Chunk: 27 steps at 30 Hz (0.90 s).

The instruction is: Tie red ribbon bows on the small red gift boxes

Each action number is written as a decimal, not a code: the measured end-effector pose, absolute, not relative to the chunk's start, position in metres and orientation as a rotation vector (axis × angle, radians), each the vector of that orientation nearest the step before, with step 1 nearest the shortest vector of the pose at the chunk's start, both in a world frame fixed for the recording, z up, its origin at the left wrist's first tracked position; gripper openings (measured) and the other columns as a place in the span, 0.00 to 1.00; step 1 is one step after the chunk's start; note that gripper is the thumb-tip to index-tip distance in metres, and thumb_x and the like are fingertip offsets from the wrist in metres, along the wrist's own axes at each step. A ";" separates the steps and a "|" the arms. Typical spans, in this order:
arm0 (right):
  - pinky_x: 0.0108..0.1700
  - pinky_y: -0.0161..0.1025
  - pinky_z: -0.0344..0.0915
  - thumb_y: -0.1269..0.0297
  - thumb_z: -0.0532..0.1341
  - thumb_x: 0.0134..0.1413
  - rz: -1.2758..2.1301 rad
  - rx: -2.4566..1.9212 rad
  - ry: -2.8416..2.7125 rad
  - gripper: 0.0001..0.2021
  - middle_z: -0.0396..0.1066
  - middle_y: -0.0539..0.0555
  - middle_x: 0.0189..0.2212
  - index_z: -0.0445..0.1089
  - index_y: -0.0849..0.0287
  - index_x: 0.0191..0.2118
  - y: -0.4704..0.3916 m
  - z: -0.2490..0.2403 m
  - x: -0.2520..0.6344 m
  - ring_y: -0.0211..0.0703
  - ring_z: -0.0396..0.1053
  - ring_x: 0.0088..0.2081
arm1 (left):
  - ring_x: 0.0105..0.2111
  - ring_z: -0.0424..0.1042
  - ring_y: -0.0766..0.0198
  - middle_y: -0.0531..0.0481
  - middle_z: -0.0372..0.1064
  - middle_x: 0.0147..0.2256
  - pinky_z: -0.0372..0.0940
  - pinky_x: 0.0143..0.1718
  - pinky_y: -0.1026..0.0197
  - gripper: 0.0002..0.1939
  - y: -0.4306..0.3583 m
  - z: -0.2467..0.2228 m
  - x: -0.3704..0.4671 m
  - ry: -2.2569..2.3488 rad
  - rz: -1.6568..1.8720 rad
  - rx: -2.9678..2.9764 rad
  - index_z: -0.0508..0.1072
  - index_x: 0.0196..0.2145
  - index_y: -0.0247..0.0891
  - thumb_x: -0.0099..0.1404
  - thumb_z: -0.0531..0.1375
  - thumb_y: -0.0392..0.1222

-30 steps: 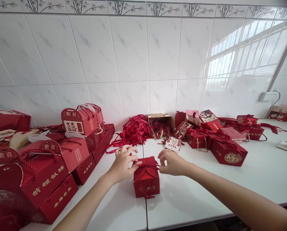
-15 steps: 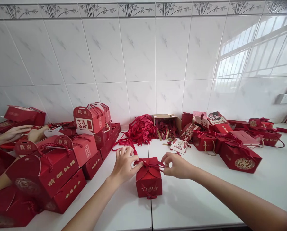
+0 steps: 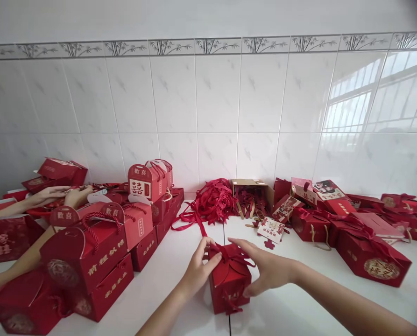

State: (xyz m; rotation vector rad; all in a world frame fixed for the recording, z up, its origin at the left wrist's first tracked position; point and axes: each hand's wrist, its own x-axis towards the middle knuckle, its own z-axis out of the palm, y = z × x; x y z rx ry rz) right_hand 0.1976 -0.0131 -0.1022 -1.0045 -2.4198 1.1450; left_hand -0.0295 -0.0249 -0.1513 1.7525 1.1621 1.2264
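A small red box (image 3: 229,284) with a ribbon bow on top stands on the white table, between my hands. My left hand (image 3: 205,261) is at its upper left, thumb and fingers closed around the ribbon and the box's top edge. At the right side, my right hand (image 3: 266,266) is spread, thumb near the box's side and fingers by the bow (image 3: 232,253). From the bow area a red ribbon runs back to a heap of red ribbon (image 3: 217,200) by the wall.
Stacked red gift boxes (image 3: 85,256) fill the left, where another person's hands (image 3: 64,193) are at work. An open carton (image 3: 269,193) holds small tags, with cards (image 3: 270,229) in front. More red boxes (image 3: 372,256) lie at the right.
My right hand has opened from a pinch on the ribbon and moved to the box's right side. The box stands slightly turned, and the view has tilted up and shifted left.
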 end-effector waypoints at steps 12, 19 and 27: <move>0.49 0.47 0.66 0.57 0.73 0.34 0.770 -1.535 -1.877 0.42 0.66 0.63 0.48 0.59 0.61 0.57 0.000 -0.032 0.253 0.53 0.68 0.46 | 0.48 0.66 0.51 0.41 0.58 0.49 0.63 0.48 0.45 0.30 -0.055 -0.183 -0.052 1.507 1.307 1.507 0.48 0.53 0.46 0.61 0.52 0.62; 0.57 0.50 0.55 0.47 0.49 0.61 -0.245 -1.547 -1.009 0.36 0.35 0.76 0.63 0.43 0.69 0.64 0.021 0.063 0.356 0.62 0.44 0.64 | 0.58 0.58 0.47 0.40 0.55 0.55 0.59 0.54 0.44 0.31 -0.060 -0.202 -0.056 1.614 0.929 1.580 0.48 0.57 0.46 0.61 0.53 0.56; 0.64 0.58 0.47 0.59 0.50 0.61 -0.092 -1.705 -1.419 0.32 0.32 0.69 0.66 0.41 0.65 0.67 0.040 -0.018 0.277 0.61 0.37 0.67 | 0.63 0.51 0.50 0.44 0.52 0.62 0.51 0.62 0.46 0.28 -0.065 -0.204 -0.055 1.726 0.589 1.982 0.57 0.59 0.42 0.62 0.51 0.50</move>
